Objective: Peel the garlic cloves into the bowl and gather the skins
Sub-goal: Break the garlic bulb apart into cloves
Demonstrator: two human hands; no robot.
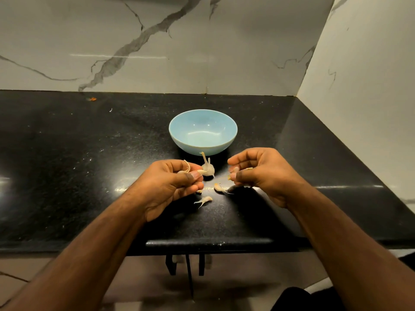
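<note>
A light blue bowl (pixel 179 131) stands on the black counter, nothing visible inside it. Just in front of it sits a garlic bulb (pixel 208 169) with a dry stem pointing up. My left hand (pixel 170 187) pinches a garlic clove (pixel 183 171) with a curl of skin between thumb and fingers, left of the bulb. My right hand (pixel 258 176) is curled to the right of the bulb and pinches a small bit of skin (pixel 246 169) at its fingertips. Two loose cloves (pixel 219 187) (pixel 205 200) lie on the counter between my hands.
The black stone counter (pixel 89 176) ends in a front edge near my forearms. Marble walls close it off at the back and on the right (pixel 359 86). A small orange scrap (pixel 92 99) lies far back left.
</note>
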